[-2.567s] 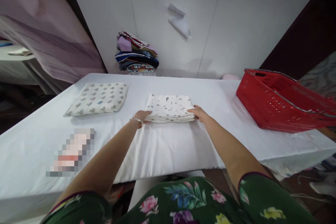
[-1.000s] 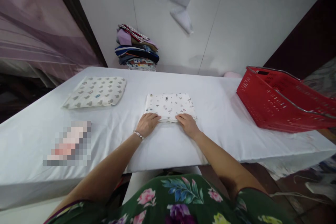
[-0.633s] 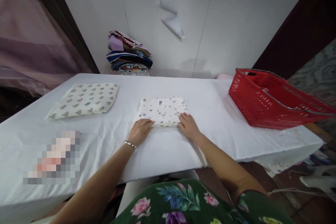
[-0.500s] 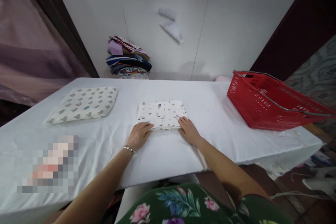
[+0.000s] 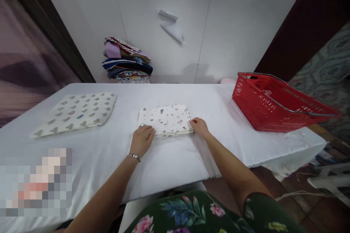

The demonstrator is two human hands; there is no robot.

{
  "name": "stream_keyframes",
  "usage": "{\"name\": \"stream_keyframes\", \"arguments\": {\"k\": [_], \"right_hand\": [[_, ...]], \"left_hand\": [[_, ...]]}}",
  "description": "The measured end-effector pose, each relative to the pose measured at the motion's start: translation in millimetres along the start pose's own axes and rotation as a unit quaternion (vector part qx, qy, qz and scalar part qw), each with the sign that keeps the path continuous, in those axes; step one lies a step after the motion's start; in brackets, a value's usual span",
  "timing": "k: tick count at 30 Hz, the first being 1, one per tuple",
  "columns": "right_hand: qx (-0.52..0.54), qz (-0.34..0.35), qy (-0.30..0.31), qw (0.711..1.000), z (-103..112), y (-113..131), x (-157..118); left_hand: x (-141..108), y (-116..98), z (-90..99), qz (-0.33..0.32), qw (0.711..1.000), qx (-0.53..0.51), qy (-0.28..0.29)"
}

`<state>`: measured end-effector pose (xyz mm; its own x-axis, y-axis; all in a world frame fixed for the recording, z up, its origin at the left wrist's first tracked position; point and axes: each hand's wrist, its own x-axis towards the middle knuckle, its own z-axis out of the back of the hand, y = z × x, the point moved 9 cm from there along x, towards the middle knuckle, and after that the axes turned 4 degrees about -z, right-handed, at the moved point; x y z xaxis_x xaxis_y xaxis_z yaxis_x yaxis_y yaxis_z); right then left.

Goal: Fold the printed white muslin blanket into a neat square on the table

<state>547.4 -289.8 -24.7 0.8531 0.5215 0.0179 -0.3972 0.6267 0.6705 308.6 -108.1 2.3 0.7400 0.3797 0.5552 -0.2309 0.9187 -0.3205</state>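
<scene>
A folded white cloth with small printed figures point(image 5: 165, 118) lies flat in the middle of the white-covered table. My left hand point(image 5: 142, 140) rests on its near left corner, fingers spread a little. At the near right edge, my right hand point(image 5: 199, 126) has its fingertips pinched together on the cloth's border. Several folded layers show along the near side. To the left lies another cloth, cream with grey printed shapes point(image 5: 79, 111), and neither hand touches it.
A red plastic basket point(image 5: 276, 107) stands at the table's right end. Behind the table's back edge is a stack of folded clothes point(image 5: 127, 60) against the wall. A blurred-out item point(image 5: 41, 185) lies at the near left of the white tablecloth point(image 5: 169, 160).
My right hand has moved from lying over the cloth's near right corner to its right edge, fingers now drawn together. The view has shifted slightly. My left hand remains at the left corner.
</scene>
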Motion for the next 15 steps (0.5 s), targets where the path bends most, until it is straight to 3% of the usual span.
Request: {"name": "stream_keyframes", "arguments": {"k": [6,11,15], "right_hand": [[-0.058,-0.030,0.023,0.998,-10,4,-1],[-0.014,-0.032,-0.021,0.999,-4,-4,2],[-0.008,-0.045,-0.007,0.999,-7,-11,2]], "left_hand": [[-7,4,-4.8,0.000,1.000,0.000,0.013],[-13,3,-3.4,-0.001,1.000,0.013,0.001],[-14,4,-5.1,-0.003,1.000,0.018,0.003]]}}
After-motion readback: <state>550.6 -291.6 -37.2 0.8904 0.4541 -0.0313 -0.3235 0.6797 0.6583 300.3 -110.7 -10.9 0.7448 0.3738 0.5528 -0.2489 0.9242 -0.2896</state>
